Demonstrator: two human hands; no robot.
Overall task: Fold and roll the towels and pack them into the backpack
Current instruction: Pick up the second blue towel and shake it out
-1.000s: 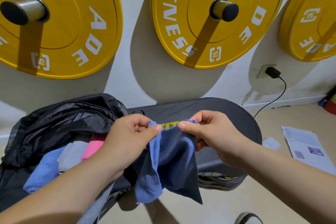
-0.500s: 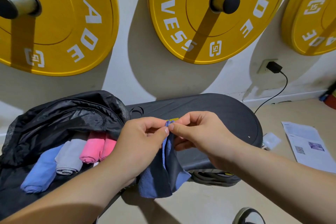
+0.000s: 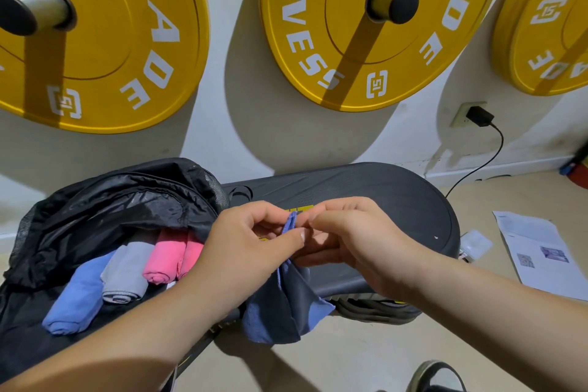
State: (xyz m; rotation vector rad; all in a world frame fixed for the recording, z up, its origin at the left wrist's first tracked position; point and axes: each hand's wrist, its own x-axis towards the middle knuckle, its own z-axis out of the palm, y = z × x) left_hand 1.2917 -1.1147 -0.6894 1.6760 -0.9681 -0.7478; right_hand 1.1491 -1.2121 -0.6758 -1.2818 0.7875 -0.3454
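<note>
A shoe (image 3: 436, 375) showed at the bottom edge, on the floor. Left hand (image 3: 251, 251) and right hand (image 3: 350, 242) met above the front of the dark counter (image 3: 397, 200), thumbs and fingers of both pinched shut on the top edge of a blue towel (image 3: 280, 305). The towel hung down from that pinch, folded on itself, its lower end below the counter's front edge. Left of the hands, the black backpack (image 3: 111, 200) lay open on the counter. Inside it lay a rolled blue towel (image 3: 76, 299), a grey roll (image 3: 127, 277) and a pink roll (image 3: 165, 258), side by side and touching. Papers (image 3: 537, 251) lay on the floor to the right. Beyond, three yellow weight plates (image 3: 334, 41) hung on the wall, and a black plug (image 3: 479, 115) sat in a socket.
</note>
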